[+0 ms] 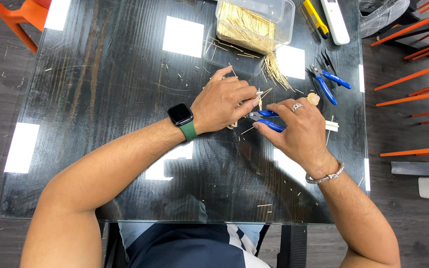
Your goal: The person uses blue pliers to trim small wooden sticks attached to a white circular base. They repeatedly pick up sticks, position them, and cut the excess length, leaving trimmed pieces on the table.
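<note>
My left hand, with a dark watch on a green band at the wrist, is closed over a small piece made of thin wooden sticks on the dark glass table. My right hand, with a ring and a silver bracelet, grips blue-handled cutters whose jaws point left toward the sticks under my left fingers. What my left palm covers is mostly hidden.
A clear plastic box of wooden sticks stands at the back, with a loose bundle beside it. Another pair of blue-handled pliers, a yellow utility knife and a white remote-like object lie at the right. Orange chairs flank the table.
</note>
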